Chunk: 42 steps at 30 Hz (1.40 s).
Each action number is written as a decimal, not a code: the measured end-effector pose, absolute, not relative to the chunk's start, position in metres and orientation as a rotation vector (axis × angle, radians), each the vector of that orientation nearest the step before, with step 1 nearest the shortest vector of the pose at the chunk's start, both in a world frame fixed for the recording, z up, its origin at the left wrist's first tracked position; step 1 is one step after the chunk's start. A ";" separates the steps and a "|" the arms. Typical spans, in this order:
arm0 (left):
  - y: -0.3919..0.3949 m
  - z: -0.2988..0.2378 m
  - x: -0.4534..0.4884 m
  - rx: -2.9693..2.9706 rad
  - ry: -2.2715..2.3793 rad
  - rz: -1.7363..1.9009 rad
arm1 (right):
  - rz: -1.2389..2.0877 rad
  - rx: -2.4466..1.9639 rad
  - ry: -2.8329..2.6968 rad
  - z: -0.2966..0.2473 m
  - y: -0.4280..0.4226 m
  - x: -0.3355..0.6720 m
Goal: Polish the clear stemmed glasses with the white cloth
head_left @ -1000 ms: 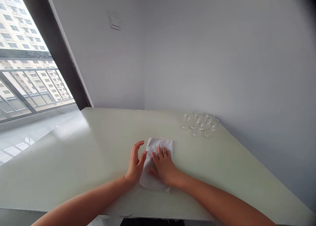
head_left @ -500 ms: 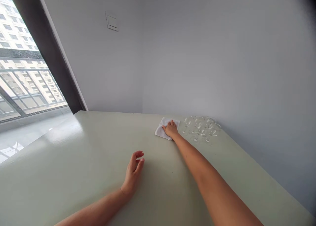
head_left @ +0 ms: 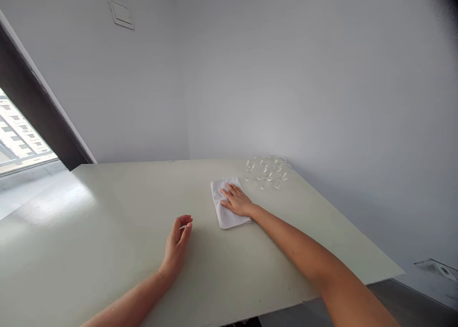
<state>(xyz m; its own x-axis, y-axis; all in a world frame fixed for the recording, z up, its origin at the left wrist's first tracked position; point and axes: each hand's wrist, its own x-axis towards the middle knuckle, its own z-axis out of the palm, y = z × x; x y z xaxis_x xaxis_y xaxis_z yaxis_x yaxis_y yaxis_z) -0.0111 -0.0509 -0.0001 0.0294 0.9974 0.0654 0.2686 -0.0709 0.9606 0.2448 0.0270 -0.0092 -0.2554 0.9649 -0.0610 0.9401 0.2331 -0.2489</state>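
Note:
Flat on the pale tabletop (head_left: 121, 250) lies a white cloth (head_left: 223, 215). My right hand (head_left: 238, 200) presses down on it, palm down, fingers stretched and spread. To the left and nearer to me, my left hand (head_left: 177, 243) rests by its edge on the table. Its fingers are loosely curled, with a gap to the thumb and nothing between them. Beyond the cloth, several clear stemmed glasses (head_left: 266, 167) stand grouped at the table's far right corner, close to the wall.
A grey wall (head_left: 250, 79) rises behind the table and along its right. On it is a light switch (head_left: 122, 13) at upper left. A dark window frame (head_left: 39, 93) stands at the left. The table's front edge (head_left: 282, 308) shows at the bottom.
My right hand has drawn the cloth nearer to me and left, away from the glasses, and its fingers have spread. The view has shifted, showing the table's front edge. My left hand keeps its pose.

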 end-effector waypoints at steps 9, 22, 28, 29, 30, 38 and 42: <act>-0.051 -0.001 -0.012 1.539 1.366 1.076 | 0.294 -1.751 -2.435 -0.011 -0.072 0.303; -0.051 0.002 -0.014 1.577 1.386 1.049 | 0.045 -2.562 -1.628 -0.029 -0.128 0.477; -0.051 0.001 -0.010 1.582 1.382 1.016 | -0.014 -2.669 -1.508 -0.038 -0.152 0.459; -0.052 0.001 -0.008 1.583 1.380 1.012 | -0.015 -2.663 -1.548 -0.038 -0.153 0.450; -0.052 0.001 -0.007 1.584 1.378 1.009 | -0.015 -2.647 -1.598 -0.036 -0.153 0.440; -0.053 0.000 -0.005 1.568 1.373 0.997 | 0.179 -2.189 -2.105 -0.020 -0.126 0.334; -0.049 -0.004 -0.005 1.557 1.381 1.006 | 0.322 -1.836 -2.398 -0.011 -0.101 0.284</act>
